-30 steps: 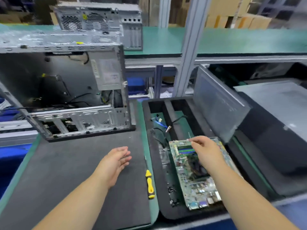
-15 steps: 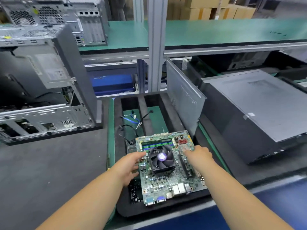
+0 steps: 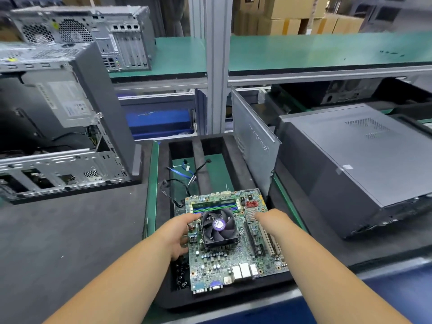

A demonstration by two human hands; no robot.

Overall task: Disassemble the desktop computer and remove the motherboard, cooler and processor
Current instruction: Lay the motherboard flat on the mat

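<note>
Both my hands have closed in on the motherboard [image 3: 236, 242] lying in the black foam tray [image 3: 233, 298], left hand [image 3: 180, 232] gripping its edge beside the fan [image 3: 219, 226], right hand [image 3: 268, 219] resting past the fan, fingers hidden, so I should steady it before unfastening the cooler.

Green motherboard [image 3: 233, 260] with black cooler [image 3: 219, 228], purple-labelled, on black foam tray [image 3: 224, 298].
</note>
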